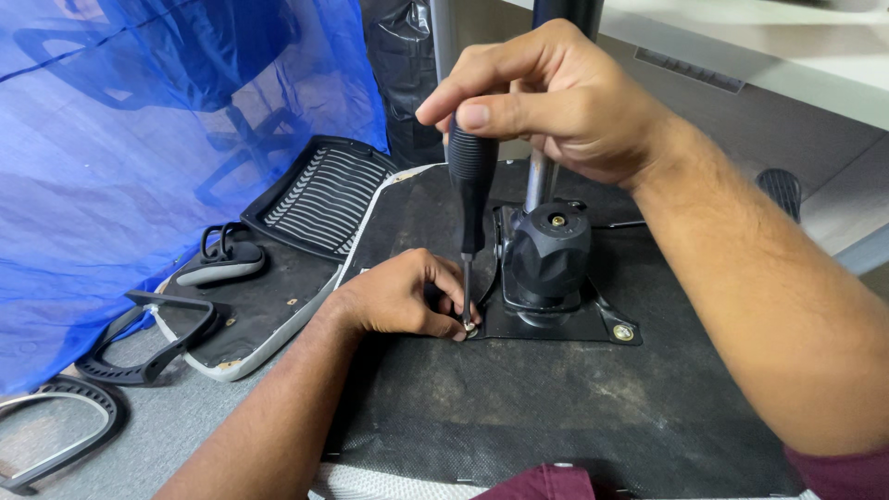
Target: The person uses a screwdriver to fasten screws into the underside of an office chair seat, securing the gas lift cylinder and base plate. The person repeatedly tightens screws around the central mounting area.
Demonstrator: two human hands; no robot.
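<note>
My right hand [546, 93] grips the black handle of a screwdriver [470, 199] held upright, its tip on a screw [470, 328] at the front-left corner of a black metal plate [565, 324]. My left hand [403, 296] rests on the black fabric underside of a chair seat [519, 398], its fingers pinched around the screwdriver shaft and the screw. On the plate stands a black knob mechanism [548, 252] with a metal column [537, 181]. Another screw [623, 332] sits at the plate's front-right corner.
A blue plastic sheet [139, 157] hangs at left over chairs. A black slatted chair part [319, 196] lies behind a second seat base [245, 315], with an armrest pad [220, 268] and black frame pieces [148, 347] on the grey floor. A white desk edge [787, 65] is upper right.
</note>
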